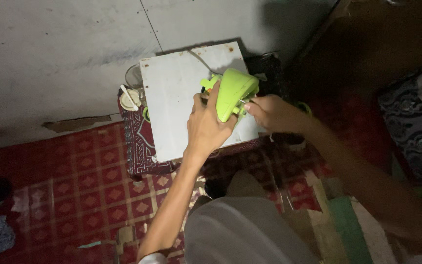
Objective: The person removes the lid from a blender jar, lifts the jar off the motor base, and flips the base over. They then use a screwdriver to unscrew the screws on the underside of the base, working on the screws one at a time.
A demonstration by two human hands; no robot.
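- Left hand (206,128) wrapped around lime-green plastic appliance (234,91), fingers closed on its body.
- Right hand (269,113) pinched shut at its side.
- Held above white square board (174,93).

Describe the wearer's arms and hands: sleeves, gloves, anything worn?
Both are bare: no gloves, and no rings or watch that I can make out. The left hand is on a slim forearm, uncovered down to a pale sleeve edge or cuff at the bottom of the frame. The right hand has a bare forearm running into shadow at the lower right, blurred there; any sleeve is hidden.
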